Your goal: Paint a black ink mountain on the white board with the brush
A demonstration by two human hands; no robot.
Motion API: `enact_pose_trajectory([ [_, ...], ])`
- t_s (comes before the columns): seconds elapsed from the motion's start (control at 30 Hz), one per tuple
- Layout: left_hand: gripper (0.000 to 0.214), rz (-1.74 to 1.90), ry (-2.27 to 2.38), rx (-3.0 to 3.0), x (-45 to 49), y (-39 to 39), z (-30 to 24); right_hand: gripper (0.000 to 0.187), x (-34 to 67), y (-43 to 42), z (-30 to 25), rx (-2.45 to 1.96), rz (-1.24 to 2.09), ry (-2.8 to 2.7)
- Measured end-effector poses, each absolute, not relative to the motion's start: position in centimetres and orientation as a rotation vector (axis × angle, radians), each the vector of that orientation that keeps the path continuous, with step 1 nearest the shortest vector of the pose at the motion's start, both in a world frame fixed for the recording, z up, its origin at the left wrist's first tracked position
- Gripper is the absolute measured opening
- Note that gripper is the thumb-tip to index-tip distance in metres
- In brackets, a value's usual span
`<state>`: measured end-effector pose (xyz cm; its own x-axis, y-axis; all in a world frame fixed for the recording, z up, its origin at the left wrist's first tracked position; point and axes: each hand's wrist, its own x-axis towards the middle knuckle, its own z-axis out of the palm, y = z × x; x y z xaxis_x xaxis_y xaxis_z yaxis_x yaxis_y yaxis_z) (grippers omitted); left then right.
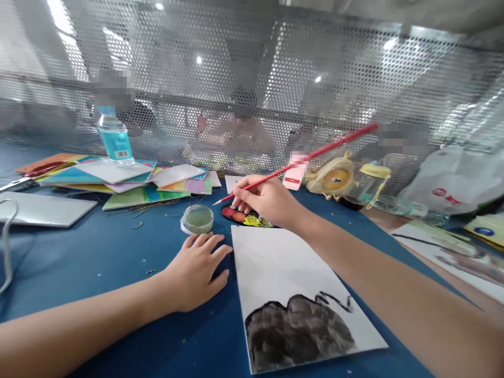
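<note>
The blue table [118,247] carries a white sheet [283,262] with a black painted patch at its near end. Just left of the sheet the left hand [195,273] lies flat on the table. Past the sheet's far edge sits a palette [238,216], and left of that a cup [198,219] of greenish water. Far left of the sheet lie coloured cards [134,195] and a grey board [43,209]. To its right lies another painting [444,252].

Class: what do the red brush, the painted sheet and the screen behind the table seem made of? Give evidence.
Brush: probably lacquered wood or plastic, glossy red, rigid.
Sheet: matt white paper or thin card, lying flat.
Screen: likely metal, shiny grey, perforated.
</note>
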<state>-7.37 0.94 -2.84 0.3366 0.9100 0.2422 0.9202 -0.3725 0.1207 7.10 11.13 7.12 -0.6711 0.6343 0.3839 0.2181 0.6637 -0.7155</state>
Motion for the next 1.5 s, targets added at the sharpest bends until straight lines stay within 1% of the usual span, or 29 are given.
enact_pose_trajectory([
  [0.1, 0.034, -0.437, -1.721, -2.547, -7.5, 0.9, -2.7, 0.02, 5.2, 11.6, 6.5, -0.624, 0.804, -2.318],
  [0.27, 0.036, -0.458, -1.703, -2.55, -7.7, 1.0, -2.7, 0.019, 3.6, 12.4, 5.8, -0.597, 0.755, -2.385],
  [0.5, 0.036, -0.481, -1.71, -2.544, -7.8, 1.1, -2.8, 0.018, 2.7, 12.7, 5.0, -0.575, 0.771, -2.404],
  [0.77, 0.036, -0.482, -1.724, -2.546, -7.7, 1.0, -2.7, 0.022, 3.5, 12.9, 6.3, -0.585, 0.802, -2.332],
  [0.97, 0.036, -0.489, -1.741, -2.537, -7.7, 1.1, -2.9, 0.027, 4.9, 15.9, 7.4, -0.79, 0.698, -2.207],
  [1.13, 0.035, -0.5, -1.747, -2.54, -7.6, 1.1, -2.9, 0.022, 6.9, 20.5, 6.3, -1.074, 0.59, -2.135],
  [1.33, 0.033, -0.508, -1.744, -2.545, -7.5, 1.0, -2.7, 0.026, 7.4, 23.1, 4.1, -1.241, 0.634, -2.109],
  [1.5, 0.034, -0.512, -1.748, -2.542, -7.6, 0.8, -2.3, 0.027, 7.1, 23.5, 4.0, -1.279, 0.673, -2.13],
])
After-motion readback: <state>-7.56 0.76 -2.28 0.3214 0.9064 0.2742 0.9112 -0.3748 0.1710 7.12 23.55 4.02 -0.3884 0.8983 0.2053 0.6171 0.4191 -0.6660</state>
